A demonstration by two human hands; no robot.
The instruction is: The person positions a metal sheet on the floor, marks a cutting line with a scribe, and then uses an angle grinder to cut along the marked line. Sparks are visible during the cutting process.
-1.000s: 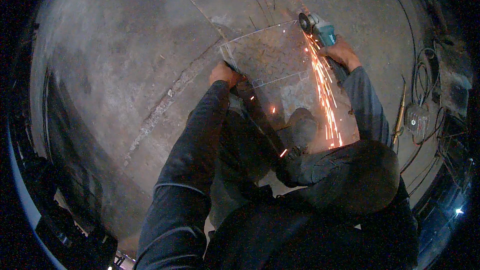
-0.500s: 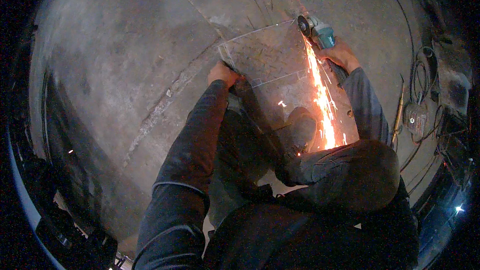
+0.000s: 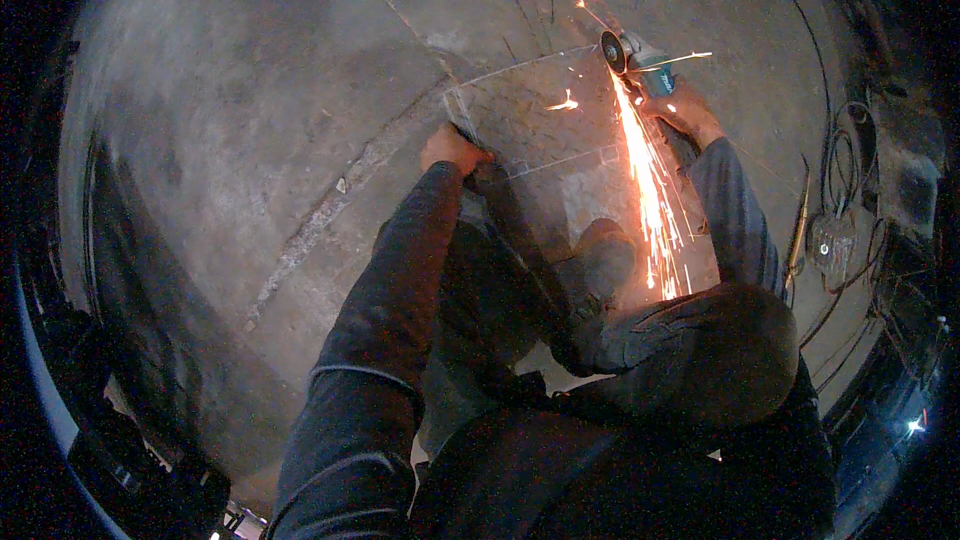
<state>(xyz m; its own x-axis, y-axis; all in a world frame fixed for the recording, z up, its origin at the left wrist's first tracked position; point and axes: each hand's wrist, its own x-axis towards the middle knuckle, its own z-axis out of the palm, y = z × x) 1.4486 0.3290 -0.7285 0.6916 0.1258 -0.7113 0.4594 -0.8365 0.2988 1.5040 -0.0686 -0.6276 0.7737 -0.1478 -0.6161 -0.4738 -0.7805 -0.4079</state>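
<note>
My right hand (image 3: 690, 112) is wrapped round the teal body of an angle grinder (image 3: 655, 80). The grinder's dark disc (image 3: 613, 52) meets the far right corner of a thin rectangular metal frame (image 3: 540, 62) lying on the floor. Bright orange sparks (image 3: 648, 195) stream from the disc back toward my right knee. My left hand (image 3: 455, 148) is closed at the left side of the frame, by its near end; the fingertips are partly hidden. A shoe (image 3: 605, 248) is planted just on the near side of the frame.
Dark cables (image 3: 822, 50) curve along the right side. A grey box-like device (image 3: 832, 245) with coiled leads lies there, beside a thin yellowish rod (image 3: 800, 220). A rough seam (image 3: 325, 205) crosses the concrete floor at left. Loose thin rods (image 3: 525, 15) lie beyond the frame.
The grinder has shifted slightly right and nearer, still throwing sparks. Stray sparks now fly over the frame and past the grinder. My left hand has hardly moved.
</note>
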